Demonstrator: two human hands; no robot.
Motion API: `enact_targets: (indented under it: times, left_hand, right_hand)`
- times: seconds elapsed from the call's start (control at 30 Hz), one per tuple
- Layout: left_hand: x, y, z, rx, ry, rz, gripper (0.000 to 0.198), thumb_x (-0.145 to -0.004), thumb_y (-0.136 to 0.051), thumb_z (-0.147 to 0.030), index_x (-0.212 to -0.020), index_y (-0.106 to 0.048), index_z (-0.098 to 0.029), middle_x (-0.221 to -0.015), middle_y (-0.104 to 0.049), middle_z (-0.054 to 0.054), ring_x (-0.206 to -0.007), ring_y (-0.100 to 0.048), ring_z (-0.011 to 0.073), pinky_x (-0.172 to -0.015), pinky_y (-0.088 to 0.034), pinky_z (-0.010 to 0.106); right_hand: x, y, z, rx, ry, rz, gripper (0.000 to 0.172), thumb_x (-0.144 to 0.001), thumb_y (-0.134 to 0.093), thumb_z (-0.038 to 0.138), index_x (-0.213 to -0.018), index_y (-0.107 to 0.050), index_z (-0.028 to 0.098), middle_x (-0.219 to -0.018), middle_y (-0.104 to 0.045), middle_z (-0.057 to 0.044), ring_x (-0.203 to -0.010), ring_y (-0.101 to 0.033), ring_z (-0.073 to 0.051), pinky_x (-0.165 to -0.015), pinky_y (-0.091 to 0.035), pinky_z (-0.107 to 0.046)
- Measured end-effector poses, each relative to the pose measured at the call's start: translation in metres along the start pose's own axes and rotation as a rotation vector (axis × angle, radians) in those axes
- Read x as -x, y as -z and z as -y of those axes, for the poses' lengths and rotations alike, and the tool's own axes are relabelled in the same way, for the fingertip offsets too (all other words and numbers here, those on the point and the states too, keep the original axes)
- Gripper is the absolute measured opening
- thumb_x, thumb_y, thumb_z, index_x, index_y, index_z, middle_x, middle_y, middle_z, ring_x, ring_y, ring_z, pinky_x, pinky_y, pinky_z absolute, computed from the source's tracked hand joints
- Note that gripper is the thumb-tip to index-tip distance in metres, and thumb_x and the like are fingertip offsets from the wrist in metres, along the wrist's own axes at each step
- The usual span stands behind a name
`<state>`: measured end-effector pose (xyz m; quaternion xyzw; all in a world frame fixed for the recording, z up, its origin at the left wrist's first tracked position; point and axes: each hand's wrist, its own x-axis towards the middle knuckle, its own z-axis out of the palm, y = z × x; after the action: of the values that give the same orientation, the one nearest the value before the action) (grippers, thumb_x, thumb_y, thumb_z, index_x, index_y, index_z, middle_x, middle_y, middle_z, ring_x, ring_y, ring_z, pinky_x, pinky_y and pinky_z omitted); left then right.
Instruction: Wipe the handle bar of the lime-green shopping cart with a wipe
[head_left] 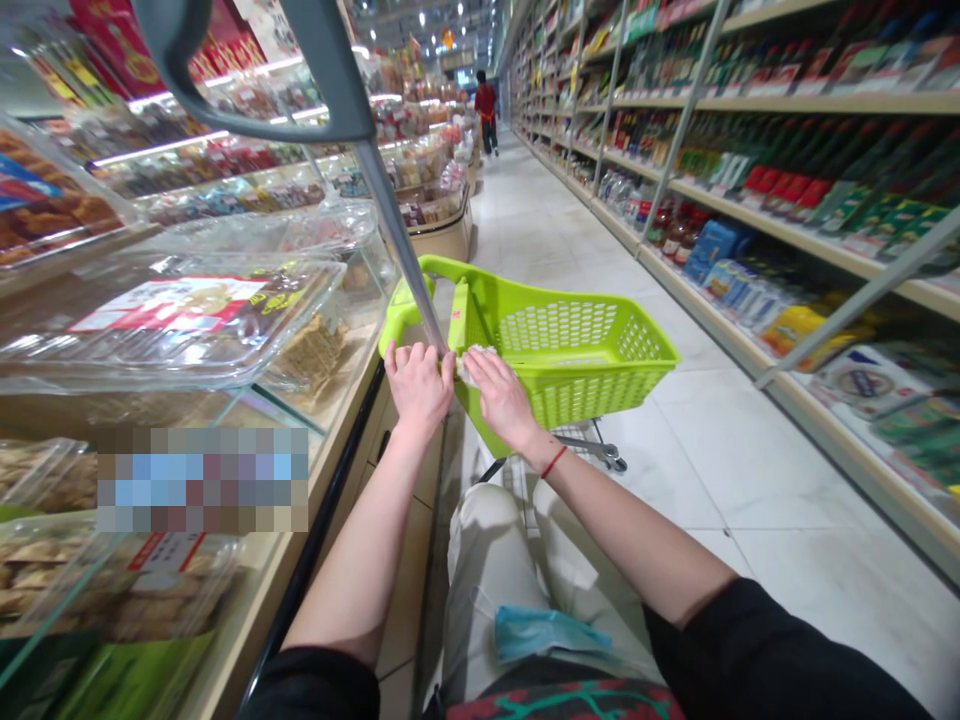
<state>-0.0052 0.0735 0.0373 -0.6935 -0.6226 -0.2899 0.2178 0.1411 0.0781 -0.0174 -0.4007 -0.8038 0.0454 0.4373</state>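
Observation:
A bright green shopping cart with perforated basket sides stands in front of my knees. My left hand has its fingers curled over the cart's near green rim, beside the foot of a grey pole. Close to its right, my right hand presses a crumpled white tissue against the same rim, fingers bent over it. The tissue is mostly covered by the fingers. From the rim a grey metal pole rises to a dark grey looped handle at the upper left. A blue face mask lies on my lap.
Left of me runs a display counter with clear plastic boxes of food. Tall stocked shelves line the right side. Pale floor tiles lead down the aisle, where a person in red is far off.

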Motion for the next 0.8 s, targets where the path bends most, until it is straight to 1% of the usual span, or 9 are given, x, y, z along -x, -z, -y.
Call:
enact_targets:
  times: [0.17,0.27,0.33,0.4,0.43,0.53,0.6,0.7,0.8]
  left_hand:
    - [0.0,-0.001,-0.001,-0.019,-0.011,-0.012,0.037,-0.098,-0.038,-0.045,-0.083,-0.064,-0.023,-0.09,-0.065,0.01,-0.104,-0.058,0.0296,-0.117,-0.023,0.051]
    - [0.001,-0.002,-0.002,-0.028,-0.009,-0.012,0.039,-0.098,-0.038,-0.047,-0.085,-0.065,-0.022,-0.09,-0.065,0.01,-0.104,-0.057,0.0296,-0.117,-0.023,0.05]
    - [0.001,-0.002,-0.003,-0.033,-0.004,-0.019,0.04,-0.097,-0.039,-0.049,-0.087,-0.066,-0.022,-0.088,-0.064,0.01,-0.104,-0.057,0.0299,-0.117,-0.023,0.051]
    - [0.001,-0.001,-0.004,-0.023,0.008,-0.022,0.04,-0.096,-0.04,-0.051,-0.087,-0.066,-0.021,-0.088,-0.064,0.01,-0.104,-0.057,0.0304,-0.117,-0.023,0.051]
    - [0.0,-0.001,-0.005,-0.014,0.015,-0.021,0.04,-0.096,-0.041,-0.051,-0.087,-0.066,-0.021,-0.088,-0.065,0.01,-0.105,-0.057,0.0306,-0.117,-0.023,0.052]
    - [0.0,0.0,-0.005,-0.008,0.022,-0.016,0.04,-0.097,-0.039,-0.049,-0.086,-0.066,-0.021,-0.09,-0.065,0.011,-0.106,-0.057,0.0307,-0.116,-0.023,0.052]
    - [0.0,-0.001,-0.004,-0.035,0.014,-0.022,0.041,-0.098,-0.036,-0.046,-0.085,-0.065,-0.022,-0.089,-0.065,0.01,-0.104,-0.058,0.0301,-0.116,-0.024,0.052]
    - [0.001,-0.002,-0.003,-0.069,0.004,-0.042,0.042,-0.1,-0.033,-0.044,-0.083,-0.065,-0.022,-0.087,-0.065,0.01,-0.102,-0.058,0.0292,-0.116,-0.025,0.051]
    - [0.001,-0.004,-0.002,-0.06,-0.001,-0.051,0.04,-0.098,-0.036,-0.047,-0.084,-0.065,-0.022,-0.088,-0.065,0.01,-0.103,-0.058,0.0299,-0.116,-0.025,0.051]
  right_hand:
    - [0.027,0.013,-0.043,0.003,-0.042,-0.058,0.063,-0.087,-0.032,0.002,-0.147,-0.046,0.014,-0.147,-0.052,-0.012,-0.145,-0.035,-0.021,-0.123,-0.031,-0.05]
    - [0.038,0.015,-0.056,0.009,-0.104,-0.111,0.063,-0.086,-0.032,0.003,-0.147,-0.046,0.012,-0.148,-0.051,-0.014,-0.147,-0.033,-0.022,-0.123,-0.029,-0.054]
    - [0.038,0.011,-0.052,0.009,-0.172,-0.151,0.061,-0.086,-0.031,0.003,-0.144,-0.048,0.009,-0.148,-0.05,-0.016,-0.147,-0.032,-0.023,-0.123,-0.028,-0.055]
    - [0.03,0.004,-0.038,-0.004,-0.221,-0.165,0.06,-0.085,-0.031,0.003,-0.142,-0.05,0.005,-0.147,-0.051,-0.019,-0.146,-0.033,-0.023,-0.123,-0.028,-0.054]
    - [0.023,0.0,-0.029,-0.015,-0.222,-0.155,0.06,-0.085,-0.032,0.003,-0.141,-0.051,0.005,-0.148,-0.05,-0.019,-0.146,-0.034,-0.023,-0.123,-0.029,-0.052]
    - [0.002,-0.008,0.002,-0.049,-0.133,-0.077,0.061,-0.084,-0.034,0.002,-0.143,-0.051,0.01,-0.15,-0.05,-0.015,-0.146,-0.034,-0.021,-0.124,-0.028,-0.047]
    - [-0.007,-0.008,0.016,-0.05,-0.074,-0.029,0.061,-0.085,-0.034,0.002,-0.143,-0.051,0.01,-0.149,-0.05,-0.014,-0.146,-0.034,-0.021,-0.124,-0.027,-0.046]
    - [-0.009,-0.003,0.021,-0.017,-0.019,0.01,0.06,-0.086,-0.033,0.001,-0.144,-0.049,0.007,-0.151,-0.049,-0.014,-0.147,-0.032,-0.021,-0.124,-0.025,-0.046]
    - [0.0,0.002,0.011,0.017,0.007,0.013,0.062,-0.086,-0.034,0.0,-0.146,-0.047,0.011,-0.154,-0.044,-0.011,-0.149,-0.028,-0.021,-0.125,-0.025,-0.047]
